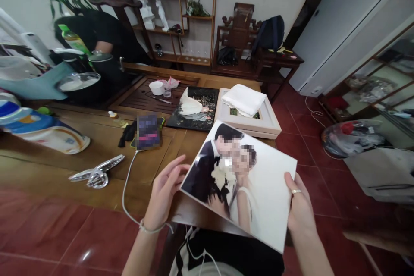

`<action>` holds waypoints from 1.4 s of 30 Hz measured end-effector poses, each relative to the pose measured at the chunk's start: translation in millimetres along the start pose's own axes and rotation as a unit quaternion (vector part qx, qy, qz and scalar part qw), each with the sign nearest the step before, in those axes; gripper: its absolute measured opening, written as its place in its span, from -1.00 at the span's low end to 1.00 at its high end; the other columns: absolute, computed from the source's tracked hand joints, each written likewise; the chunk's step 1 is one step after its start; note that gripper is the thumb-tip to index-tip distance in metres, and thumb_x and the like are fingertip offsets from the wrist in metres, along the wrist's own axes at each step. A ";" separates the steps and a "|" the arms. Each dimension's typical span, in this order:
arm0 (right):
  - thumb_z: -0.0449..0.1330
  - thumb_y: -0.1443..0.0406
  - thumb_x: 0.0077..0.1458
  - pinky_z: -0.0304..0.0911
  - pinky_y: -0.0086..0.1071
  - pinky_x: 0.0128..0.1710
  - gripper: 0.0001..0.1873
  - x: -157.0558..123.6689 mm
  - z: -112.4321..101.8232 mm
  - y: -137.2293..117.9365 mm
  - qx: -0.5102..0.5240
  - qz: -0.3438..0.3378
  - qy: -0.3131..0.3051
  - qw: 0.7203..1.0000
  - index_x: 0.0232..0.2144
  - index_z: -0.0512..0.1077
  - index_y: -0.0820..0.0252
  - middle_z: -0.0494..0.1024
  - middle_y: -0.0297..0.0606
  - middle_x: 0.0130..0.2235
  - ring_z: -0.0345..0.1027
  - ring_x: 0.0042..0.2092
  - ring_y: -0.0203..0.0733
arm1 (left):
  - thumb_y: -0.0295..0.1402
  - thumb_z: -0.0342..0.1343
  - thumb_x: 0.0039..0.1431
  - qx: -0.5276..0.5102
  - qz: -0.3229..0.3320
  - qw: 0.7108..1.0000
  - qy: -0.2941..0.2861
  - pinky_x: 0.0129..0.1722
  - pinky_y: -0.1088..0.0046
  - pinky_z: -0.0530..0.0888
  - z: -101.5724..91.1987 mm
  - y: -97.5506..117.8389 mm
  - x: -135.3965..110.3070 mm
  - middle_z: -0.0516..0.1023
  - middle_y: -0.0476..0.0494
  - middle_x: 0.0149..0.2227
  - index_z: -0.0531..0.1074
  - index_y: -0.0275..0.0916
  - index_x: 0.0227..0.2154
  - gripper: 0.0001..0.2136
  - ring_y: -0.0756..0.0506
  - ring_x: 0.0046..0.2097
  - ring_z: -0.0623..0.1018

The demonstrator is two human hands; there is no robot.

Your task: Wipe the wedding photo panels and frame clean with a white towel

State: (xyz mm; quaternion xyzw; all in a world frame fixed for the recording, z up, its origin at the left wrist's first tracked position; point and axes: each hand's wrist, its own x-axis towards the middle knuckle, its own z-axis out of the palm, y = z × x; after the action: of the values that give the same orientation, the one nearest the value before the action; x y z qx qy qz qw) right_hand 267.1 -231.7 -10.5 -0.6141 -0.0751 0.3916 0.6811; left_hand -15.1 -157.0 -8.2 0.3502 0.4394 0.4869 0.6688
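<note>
A large glossy wedding photo print (258, 181) is tilted over the near edge of a wooden table (97, 146). My left hand (164, 196) grips its left edge, thumb on top and fingers curled under. My right hand (299, 207), wearing a ring, holds the right edge. Both hands carry the print above my lap.
On the table lie a phone (148, 131) with a white cable, a dark photo panel (196, 110), a white frame (258, 123) under a folded white cloth (247, 99), a cup (156, 87) and a metal clip (97, 172). A person in black (100, 39) bends at far left. Bags lie on the floor right.
</note>
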 end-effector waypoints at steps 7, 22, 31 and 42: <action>0.40 0.10 -0.22 0.43 -0.25 -0.32 -0.51 19.6 12.1 9.5 -0.087 0.070 -0.085 0.990 -0.23 0.36 0.08 0.62 -0.30 -0.31 0.53 -0.28 0.00 | -0.16 0.28 -0.03 0.236 0.000 0.971 -0.038 -0.25 0.40 0.52 -17.2 -24.0 5.8 0.56 -0.14 -0.26 0.40 -0.29 -0.02 -0.48 -0.13 -0.23 0.58; -0.09 0.00 0.21 0.26 -0.24 -0.26 -0.68 81.0 32.9 -12.0 -0.616 -0.101 -0.213 0.752 -0.32 0.21 0.09 0.53 -0.18 -0.34 0.45 -0.24 0.01 | -0.02 0.14 0.07 0.504 0.058 0.861 0.008 -0.36 0.38 0.48 -17.9 -29.0 18.5 0.51 -0.09 -0.32 0.38 -0.23 -0.08 -0.55 -0.10 -0.36 0.51; -0.20 0.02 0.27 0.16 -0.29 -0.31 -0.61 78.5 45.1 -32.0 -0.753 -0.156 -0.246 0.590 -0.33 0.23 0.16 0.51 -0.03 -0.33 0.45 -0.22 0.08 | 0.03 0.12 0.06 0.533 0.021 0.846 -0.024 -0.40 0.42 0.44 -17.3 -24.5 24.7 0.52 -0.03 -0.39 0.36 -0.20 -0.13 -0.55 -0.09 -0.40 0.51; -0.08 0.02 0.25 0.12 -0.32 -0.39 -0.62 81.3 64.7 -62.6 -0.787 -0.202 -0.281 0.510 -0.27 0.35 0.14 0.51 -0.12 -0.35 0.43 -0.29 0.02 | 0.05 0.10 0.07 0.609 0.010 0.792 -0.043 -0.35 0.38 0.42 -8.8 -1.9 30.9 0.55 -0.03 -0.40 0.40 -0.17 -0.17 -0.59 -0.13 -0.37 0.54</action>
State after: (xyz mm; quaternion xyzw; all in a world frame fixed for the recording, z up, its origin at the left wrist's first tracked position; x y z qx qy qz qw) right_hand 312.5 -126.7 30.0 -0.7241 -0.6624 0.1755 -0.0776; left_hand -18.3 -127.6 -20.8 0.7102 0.6119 0.1099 0.3304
